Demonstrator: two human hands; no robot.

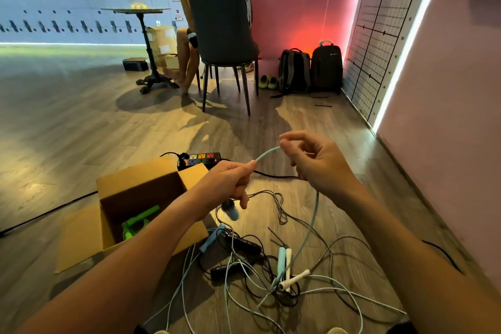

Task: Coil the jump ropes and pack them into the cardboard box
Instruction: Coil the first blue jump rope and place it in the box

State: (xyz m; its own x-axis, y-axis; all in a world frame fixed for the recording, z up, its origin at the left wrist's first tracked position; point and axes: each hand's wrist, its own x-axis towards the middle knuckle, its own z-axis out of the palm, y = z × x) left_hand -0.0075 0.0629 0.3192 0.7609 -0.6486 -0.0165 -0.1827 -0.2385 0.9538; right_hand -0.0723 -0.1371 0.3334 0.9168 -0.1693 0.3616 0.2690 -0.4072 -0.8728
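Arching midair, teal rope (267,151), left grip (230,182) clenching it, right grip (317,163) pinching it

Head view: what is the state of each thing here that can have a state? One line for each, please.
cardboard box, open, flaps spread.
green jump rope, bundled, inside the box.
light blue rope, uncoiled, held between both hands.
left hand, grips the light blue rope.
right hand, pinches the light blue rope.
floor ropes, loose, tangled on the floor.
power strip, one black plug in it.
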